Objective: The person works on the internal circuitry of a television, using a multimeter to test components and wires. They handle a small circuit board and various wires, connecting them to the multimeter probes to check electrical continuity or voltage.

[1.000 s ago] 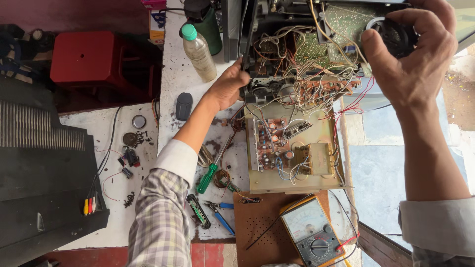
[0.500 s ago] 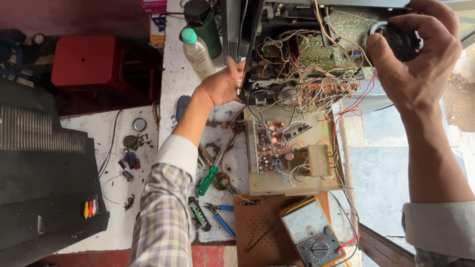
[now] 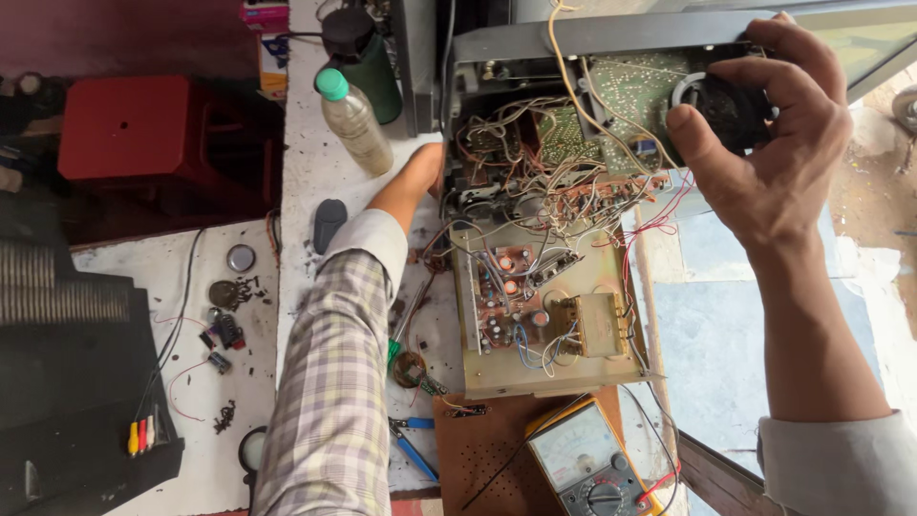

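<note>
**Steadying the opened chassis**

Your left hand [image 3: 425, 172] reaches into the wired chassis [image 3: 535, 172]; its grip is hidden, so I cannot tell. Your right hand [image 3: 764, 143] clasps the round black speaker [image 3: 726, 110]. Next, judge wire slack carefully.

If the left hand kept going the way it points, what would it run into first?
Probably the tangle of wires inside the open chassis: the left hand already reaches to its edge with the fingers hidden, so depth is uncertain.
</note>
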